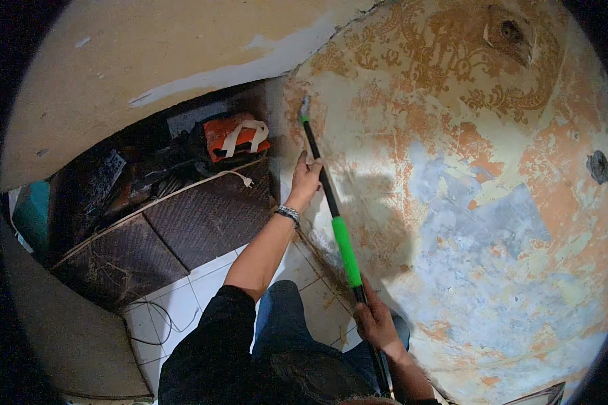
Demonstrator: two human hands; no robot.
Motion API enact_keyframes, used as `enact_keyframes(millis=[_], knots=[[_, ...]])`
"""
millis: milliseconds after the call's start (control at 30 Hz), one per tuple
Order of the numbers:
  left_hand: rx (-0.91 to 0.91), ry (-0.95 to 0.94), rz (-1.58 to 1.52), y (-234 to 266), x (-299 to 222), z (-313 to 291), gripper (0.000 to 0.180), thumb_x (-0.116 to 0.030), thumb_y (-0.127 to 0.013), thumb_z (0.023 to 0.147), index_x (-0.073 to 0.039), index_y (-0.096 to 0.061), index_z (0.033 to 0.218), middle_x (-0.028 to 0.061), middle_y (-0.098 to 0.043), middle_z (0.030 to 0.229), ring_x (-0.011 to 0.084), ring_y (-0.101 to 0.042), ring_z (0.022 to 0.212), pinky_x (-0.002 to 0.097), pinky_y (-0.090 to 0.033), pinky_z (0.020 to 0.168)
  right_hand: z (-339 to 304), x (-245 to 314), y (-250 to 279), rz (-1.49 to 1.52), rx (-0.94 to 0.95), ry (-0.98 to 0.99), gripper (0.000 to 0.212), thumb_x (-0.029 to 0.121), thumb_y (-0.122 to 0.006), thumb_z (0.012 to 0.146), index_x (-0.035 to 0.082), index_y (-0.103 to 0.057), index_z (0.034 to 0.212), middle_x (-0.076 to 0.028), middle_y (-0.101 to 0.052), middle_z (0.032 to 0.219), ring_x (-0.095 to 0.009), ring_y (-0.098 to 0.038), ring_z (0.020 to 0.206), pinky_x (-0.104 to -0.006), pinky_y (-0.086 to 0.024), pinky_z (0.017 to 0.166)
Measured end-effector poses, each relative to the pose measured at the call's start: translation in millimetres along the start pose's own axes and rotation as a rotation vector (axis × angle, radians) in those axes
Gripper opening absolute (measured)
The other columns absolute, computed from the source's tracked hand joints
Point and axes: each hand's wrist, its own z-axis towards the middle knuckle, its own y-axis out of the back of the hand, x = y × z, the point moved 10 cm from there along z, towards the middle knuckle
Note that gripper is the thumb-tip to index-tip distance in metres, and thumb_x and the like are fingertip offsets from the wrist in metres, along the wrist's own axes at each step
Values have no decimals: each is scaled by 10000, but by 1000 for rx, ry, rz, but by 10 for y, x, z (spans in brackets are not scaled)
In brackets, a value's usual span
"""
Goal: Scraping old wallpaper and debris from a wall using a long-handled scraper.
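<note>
A long-handled scraper (345, 251) with a black pole and bright green sleeve slants up and away from me. Its small pale head (305, 106) meets the wall near the corner at the upper middle. My left hand (307, 179), with a metal bracelet at the wrist, closes on the upper pole below the head. Lower down, just under the green sleeve, my right hand (377, 322) wraps round the black pole. The wall (446, 216) on the right is patchy, with patterned wallpaper remnants (446, 47), orange areas and bare grey-white plaster.
A dark open-topped wooden box (203, 219) on the left holds clutter, including an orange bag (233, 138) with pale straps. A white plug (244, 179) hangs over its edge. Thin cable (165, 331) loops over the white floor tiles (213, 280). Debris lies along the wall's foot.
</note>
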Motion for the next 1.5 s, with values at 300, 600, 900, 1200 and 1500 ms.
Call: enact_keyframes(millis=[300,600,900,1200,1500], knots=[[355,-212,-105,-1199,-518,-537,313,-264,-557,955,-77,-424,1167,14,-531,765,108,-540,616,285,-494,544,-1036,-518,484,-109,-280,-30,597,209,-486,940,-3,-279,1459,-114,-615,1002,-160,-535,794,-281,-435,804],[240,-337,92,-1371,-566,-737,238,-287,-483,985,-78,-412,1072,-8,-457,712,81,-470,584,267,-442,521,-1330,-547,516,-333,-345,112,660,291,-495,929,23,-247,1479,-84,-556,899,-127,-473,717,-291,-404,673],[-4,-261,51,-1034,-645,122,164,-224,-486,962,-62,-505,976,7,-524,717,131,-493,623,302,-419,566,-391,18,580,-158,-218,-69,549,191,-438,962,72,-282,1475,-93,-616,774,-180,-585,690,-324,-466,644],[-40,-310,186,-823,-738,231,172,-213,-493,947,-42,-502,950,32,-526,712,128,-505,625,300,-430,555,-260,170,423,-242,-266,213,518,166,-455,967,64,-323,1458,-125,-594,840,-127,-547,716,-295,-464,667],[9,-278,189,-576,-649,683,227,-218,-467,937,-15,-497,1033,76,-560,755,195,-550,650,356,-466,619,136,319,307,-537,-301,179,555,160,-499,950,122,-294,1465,-282,-618,770,-427,-648,735,-416,-493,639]])
